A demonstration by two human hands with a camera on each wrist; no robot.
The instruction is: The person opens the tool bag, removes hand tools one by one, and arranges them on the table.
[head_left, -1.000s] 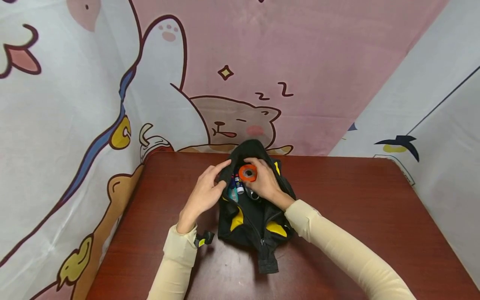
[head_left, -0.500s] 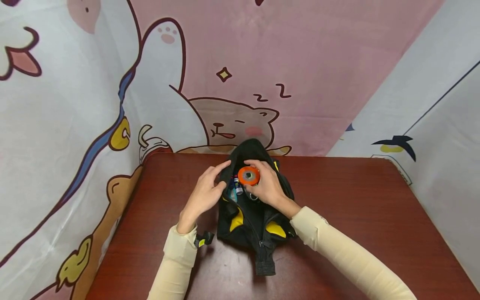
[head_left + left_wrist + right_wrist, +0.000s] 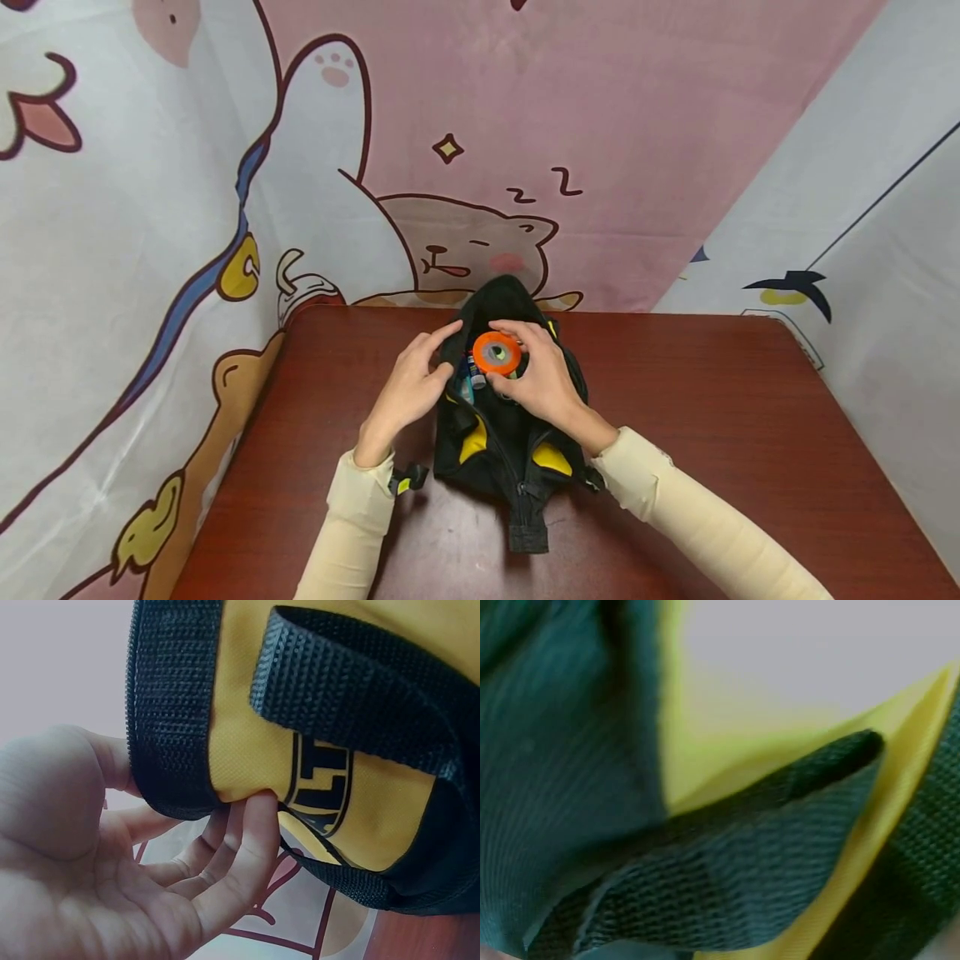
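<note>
A black and yellow tool bag [image 3: 487,454] lies on the table with its top gaping. My left hand [image 3: 408,379] grips the left rim of its opening; in the left wrist view, the fingers [image 3: 251,847] curl under the bag's yellow side beside a black webbing strap [image 3: 345,697]. Over the opening, my right hand [image 3: 543,375] holds a round orange disc [image 3: 487,341] with a grey centre between thumb and fingers. Beneath it, inside the bag, lie a small dark blue and white tube [image 3: 477,380] and a teal item [image 3: 467,390]. The right wrist view shows only blurred bag fabric and webbing [image 3: 727,877].
The bag stands on a reddish-brown table [image 3: 720,433]. A cartoon-printed cloth [image 3: 630,125] hangs behind the table and along its sides. A black strap end [image 3: 408,478] with a yellow patch sticks out left of the bag, and a zipper tab [image 3: 528,533] hangs toward the front.
My right hand has drawn back slightly to the right and raised the orange disc out of the bag, its face now showing more fully. The left hand stays put on the rim.
</note>
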